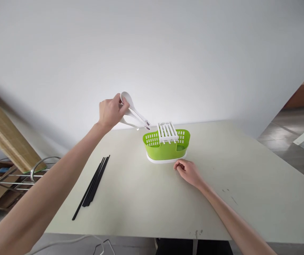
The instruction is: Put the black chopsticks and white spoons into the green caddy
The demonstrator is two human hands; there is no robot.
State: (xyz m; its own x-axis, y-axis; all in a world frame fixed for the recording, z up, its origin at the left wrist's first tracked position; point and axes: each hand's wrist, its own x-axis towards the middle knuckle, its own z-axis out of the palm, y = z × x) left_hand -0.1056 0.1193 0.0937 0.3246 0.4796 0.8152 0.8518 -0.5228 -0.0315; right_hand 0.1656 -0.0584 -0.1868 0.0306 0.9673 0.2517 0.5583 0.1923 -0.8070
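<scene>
White soup spoons, at least two, are pinched by their bowl ends in my left hand. They hang in the air, handles slanting down to the right, with small dark markings near the tips. Just right of those tips, a green cutlery basket stands upright on its white base tray. Across the basket's top sits a white slotted rack. Curled into a loose fist, my right hand rests on the table at the tray's front right edge; I cannot tell whether it touches the tray.
A bundle of black chopsticks lies on the left of the pale table, one set slightly apart. The wall rises behind the table. Beyond the left edge are a metal rack and a leaning bamboo mat. A white cable runs below.
</scene>
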